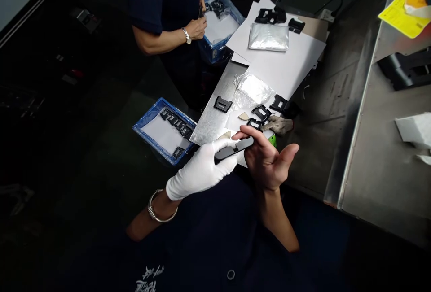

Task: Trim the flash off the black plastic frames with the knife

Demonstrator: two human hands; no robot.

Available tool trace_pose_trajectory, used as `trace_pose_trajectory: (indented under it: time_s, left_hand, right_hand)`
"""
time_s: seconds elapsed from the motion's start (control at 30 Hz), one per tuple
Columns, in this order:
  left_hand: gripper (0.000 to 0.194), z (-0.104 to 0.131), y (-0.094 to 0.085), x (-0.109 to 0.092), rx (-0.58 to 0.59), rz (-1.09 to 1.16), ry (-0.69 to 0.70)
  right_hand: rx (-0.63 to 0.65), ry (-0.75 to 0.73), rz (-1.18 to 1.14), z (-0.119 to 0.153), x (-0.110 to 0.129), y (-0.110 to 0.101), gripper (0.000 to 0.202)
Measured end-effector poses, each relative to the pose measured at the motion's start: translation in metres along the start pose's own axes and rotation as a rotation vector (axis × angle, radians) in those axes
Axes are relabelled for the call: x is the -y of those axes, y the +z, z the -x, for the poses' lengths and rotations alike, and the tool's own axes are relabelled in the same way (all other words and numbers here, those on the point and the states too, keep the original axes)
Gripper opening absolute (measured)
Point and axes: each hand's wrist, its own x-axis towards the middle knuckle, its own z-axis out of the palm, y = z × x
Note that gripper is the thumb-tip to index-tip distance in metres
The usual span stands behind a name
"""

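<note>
My left hand (202, 168), in a white glove, grips a black plastic part (232, 149) by its left end. Bare and palm up, my right hand (267, 159) has its fingers apart, with fingertips beside the part's right end; whether they touch it is unclear. Just beyond lie several black frame-shaped pieces, among them one (222, 104) on the metal table (215, 124) and another (261, 112) near crumpled clear plastic (254, 90). A greyish glove (279, 124) rests behind my right hand.
A blue tray (144, 137) with black pieces sits left of the table. Ahead, a person (161, 5) works at another blue tray (215, 54). White sheets (283, 67) carry a silvery packet (268, 37). A metal surface (380, 157) stands at right.
</note>
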Motion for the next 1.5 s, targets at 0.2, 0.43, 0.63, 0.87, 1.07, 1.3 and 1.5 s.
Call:
trace_pose_trajectory:
  time_s: [0.2, 0.43, 0.63, 0.87, 1.07, 1.3, 1.5]
  left_hand:
    - [0.022, 0.002, 0.005, -0.003, -0.078, -0.022, 0.026]
    - [0.016, 0.003, 0.013, 0.002, -0.198, -0.209, 0.212]
    - [0.017, 0.001, 0.012, 0.007, -0.195, -0.226, 0.322]
    - [0.003, -0.001, 0.017, 0.014, -0.244, -0.140, 0.362]
    - [0.021, -0.008, 0.023, 0.032, -0.272, -0.044, 0.244]
    - [0.044, -0.009, 0.017, 0.068, -0.307, 0.048, -0.017]
    - [0.036, -0.001, 0.010, 0.091, -0.228, 0.212, -0.254]
  right_hand:
    - [0.020, 0.031, -0.062, 0.000, 0.000, 0.005, 0.089]
    - [-0.037, 0.029, -0.116, 0.004, -0.002, 0.014, 0.078]
    - [-0.046, -0.048, -0.068, 0.009, 0.005, 0.020, 0.072]
    - [-0.018, -0.058, -0.046, 0.018, -0.002, 0.021, 0.062]
    - [0.074, -0.077, 0.019, 0.025, -0.019, 0.008, 0.064]
    - [-0.465, 0.372, 0.742, 0.034, -0.117, -0.122, 0.061]
    - [-0.556, 0.555, 1.017, 0.042, -0.182, -0.182, 0.050]
